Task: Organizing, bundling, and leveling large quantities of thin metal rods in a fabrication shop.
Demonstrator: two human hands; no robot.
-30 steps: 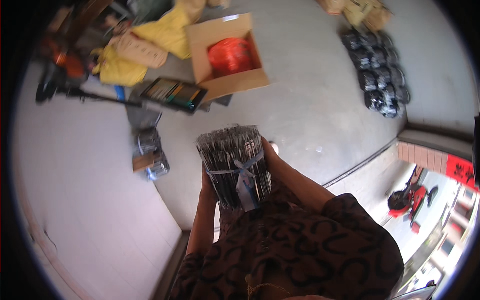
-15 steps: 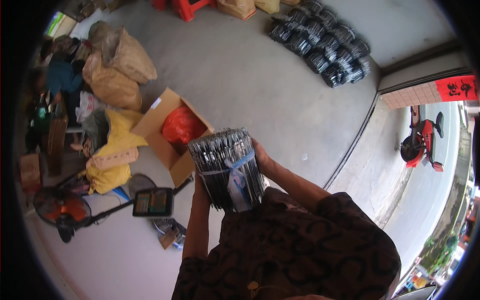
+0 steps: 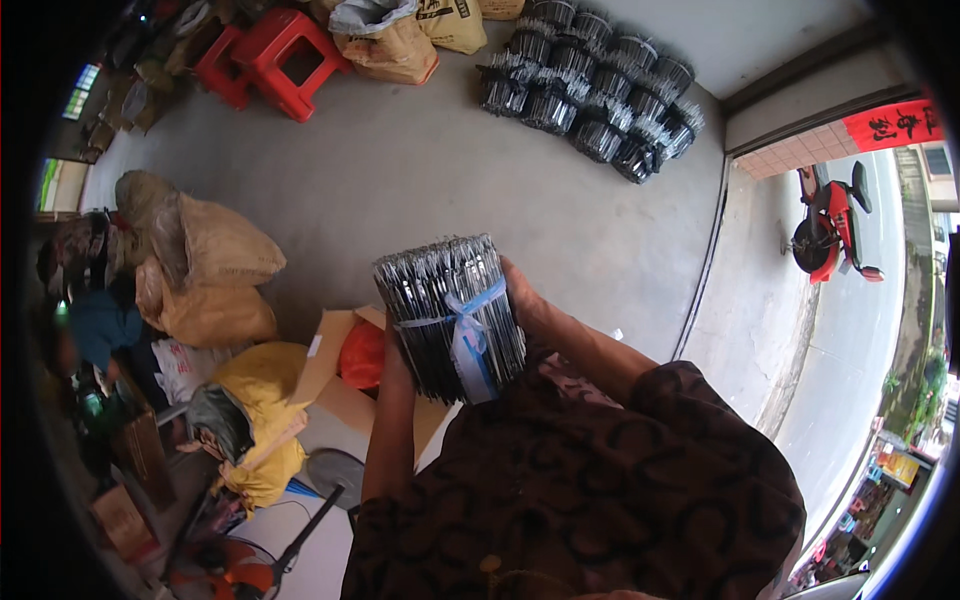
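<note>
A thick bundle of thin dark rods with silvery wire-like tips [image 3: 425, 300] is held up in front of my chest. A pale blue and white strip [image 3: 470, 340] is knotted round its middle. My left hand [image 3: 395, 350] presses against the bundle's left side, its fingers mostly hidden behind it. My right hand [image 3: 520, 292] grips the right side near the top, with its fingertips out of sight. Several similar bundles [image 3: 600, 90] stand in a cluster on the floor at the far right.
To the left, an open cardboard box [image 3: 325, 350] holds a red plastic bag [image 3: 362, 355]. Large brown sacks [image 3: 225, 260] and a yellow sack [image 3: 265, 385] lie beyond it, near a seated person [image 3: 105, 325]. Red stools [image 3: 285, 60] stand far off. A doorway edge [image 3: 705, 260] borders the street, where a red scooter [image 3: 830, 225] is parked.
My view has shifted, bringing the red stools in fully. The box and sacks sit lower, and the dark-screened scale display has left view. Both hands still hold the bundle.
</note>
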